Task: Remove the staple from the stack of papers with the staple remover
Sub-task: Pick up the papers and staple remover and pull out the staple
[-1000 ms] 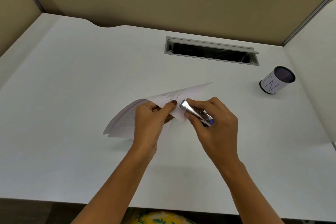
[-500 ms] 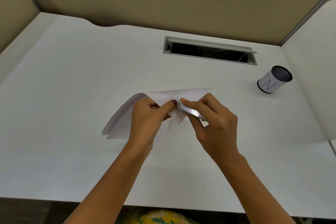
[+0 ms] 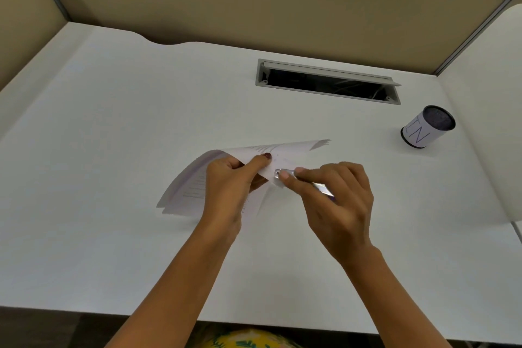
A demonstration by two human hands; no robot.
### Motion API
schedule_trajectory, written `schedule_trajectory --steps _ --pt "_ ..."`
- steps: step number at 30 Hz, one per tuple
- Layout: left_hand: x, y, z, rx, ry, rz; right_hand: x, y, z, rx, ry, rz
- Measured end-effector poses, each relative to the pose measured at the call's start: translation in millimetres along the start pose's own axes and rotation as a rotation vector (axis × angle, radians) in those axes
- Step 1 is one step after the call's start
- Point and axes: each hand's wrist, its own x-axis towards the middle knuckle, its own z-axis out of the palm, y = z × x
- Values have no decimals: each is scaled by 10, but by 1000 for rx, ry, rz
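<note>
Our left hand (image 3: 226, 186) pinches the thin stack of white printed papers (image 3: 195, 186) near one corner, thumb on top and fingers curled beneath. The sheets are lifted off the white table (image 3: 113, 121) and fan away to the left of that hand.

Our right hand (image 3: 339, 200) grips the small silvery metal staple remover (image 3: 282, 176), thumb and forefinger pressed on its front end. Its tip touches the paper corner just right of the left thumb.

We cannot see the staple (too small, or hidden under the tool).

We judge the tool engaged and extraction under way. Pulling the staple clear remains.

A white-wrapped black mesh cup (image 3: 426, 130) stands well right of the right hand.
</note>
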Motion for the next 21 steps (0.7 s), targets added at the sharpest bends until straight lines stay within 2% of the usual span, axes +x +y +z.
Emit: schedule_trajectory --steps 4,7,12,21 --pt "7 27 14 30 13 30 5 -72 -13 174 -119 396" --pt "16 40 17 44 14 51 62 -95 -22 254 -174 526" --pt "57 26 6 98 48 69 151 -85 -42 279 -187 604" --pt "70 41 40 111 25 74 196 -93 27 263 -237 516"
